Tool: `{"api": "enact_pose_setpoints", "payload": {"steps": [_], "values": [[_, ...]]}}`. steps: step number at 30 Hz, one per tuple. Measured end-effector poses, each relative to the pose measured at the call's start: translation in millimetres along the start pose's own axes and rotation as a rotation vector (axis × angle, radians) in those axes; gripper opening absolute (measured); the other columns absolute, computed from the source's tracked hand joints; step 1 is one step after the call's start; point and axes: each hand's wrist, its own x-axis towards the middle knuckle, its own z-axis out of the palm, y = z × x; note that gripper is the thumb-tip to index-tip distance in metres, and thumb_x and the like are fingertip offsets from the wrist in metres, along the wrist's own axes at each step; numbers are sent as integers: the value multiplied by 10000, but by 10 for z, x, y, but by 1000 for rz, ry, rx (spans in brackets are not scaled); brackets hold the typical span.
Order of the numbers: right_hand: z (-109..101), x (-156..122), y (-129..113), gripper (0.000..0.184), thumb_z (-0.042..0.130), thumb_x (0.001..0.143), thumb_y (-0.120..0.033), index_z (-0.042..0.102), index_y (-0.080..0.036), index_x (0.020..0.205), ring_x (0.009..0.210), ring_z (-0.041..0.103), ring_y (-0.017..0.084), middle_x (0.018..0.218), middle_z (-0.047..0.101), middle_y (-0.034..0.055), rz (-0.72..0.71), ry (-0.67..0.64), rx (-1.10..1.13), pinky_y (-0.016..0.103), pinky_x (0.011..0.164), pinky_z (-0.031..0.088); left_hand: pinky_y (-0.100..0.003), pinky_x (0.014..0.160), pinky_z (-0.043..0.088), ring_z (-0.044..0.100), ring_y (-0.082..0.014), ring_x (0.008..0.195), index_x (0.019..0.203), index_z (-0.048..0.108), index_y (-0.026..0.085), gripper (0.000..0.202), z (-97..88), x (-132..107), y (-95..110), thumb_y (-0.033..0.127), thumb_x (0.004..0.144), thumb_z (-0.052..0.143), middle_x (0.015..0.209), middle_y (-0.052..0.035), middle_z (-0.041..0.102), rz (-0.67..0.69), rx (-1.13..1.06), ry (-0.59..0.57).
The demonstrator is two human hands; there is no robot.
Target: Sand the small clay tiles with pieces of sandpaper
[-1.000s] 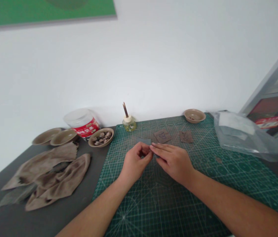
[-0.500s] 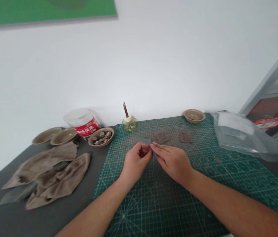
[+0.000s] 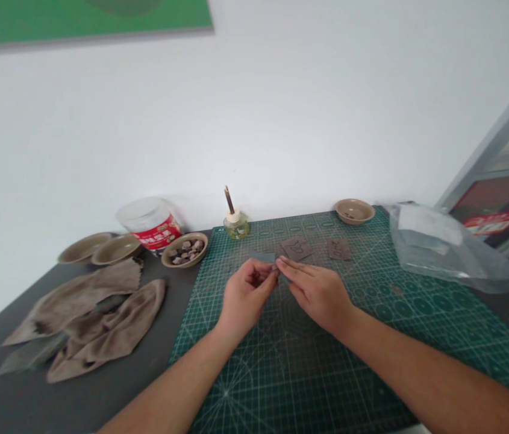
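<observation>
Above the green cutting mat [image 3: 236, 325], my two hands meet at the fingertips. Pinched between the thumb and fingers of my left hand [image 3: 247, 295] is a small greyish-brown piece [image 3: 274, 267], mostly covered and too small to name. My right hand [image 3: 320, 295] is closed, its fingertips pressed against that piece; whatever lies under them is hidden. Just behind my hands lies a flat grey sheet [image 3: 262, 257]. Beyond it are brown square sheets [image 3: 297, 248] with handwritten marks, overlapping, and another marked brown square [image 3: 339, 249] lies to their right.
On the left stand a bowl of small stones [image 3: 185, 249], a red-labelled plastic jar [image 3: 150, 223], two bowls [image 3: 83, 247] and crumpled brown cloths [image 3: 109, 337]. A reed diffuser [image 3: 237, 224], a small bowl [image 3: 355, 211] and a clear plastic bag [image 3: 448, 247] line the back and right.
My hands remain together at nearly the same spot. The small piece between the fingertips shows a little more, and my right fingers have shifted slightly.
</observation>
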Motion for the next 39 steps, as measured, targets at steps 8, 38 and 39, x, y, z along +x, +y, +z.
{"api": "enact_pose_setpoints", "payload": {"steps": [8,38,39], "values": [[0,-11,41,429,481,933,-117,575,-183,1346,1187,629,170,1343,615,62,-10,16,48,313,1027,509,-238,668,504,630,-129,711,810,627,165,90,-22,-21,11,224,816,694,778,-12,681,102,-69,38],[-33,8,35,407,524,916,-137,606,-211,1309,1054,694,161,1247,689,24,165,67,127,269,934,541,-229,654,514,641,-121,717,888,656,167,177,-19,1,-61,170,748,765,838,-27,700,122,-141,-6],[-34,6,34,409,524,914,-135,606,-210,1308,1053,695,163,1245,690,25,166,63,125,272,931,543,-229,653,514,643,-121,719,893,657,165,178,-23,7,-57,177,750,764,841,-28,702,120,-148,-14]]}}
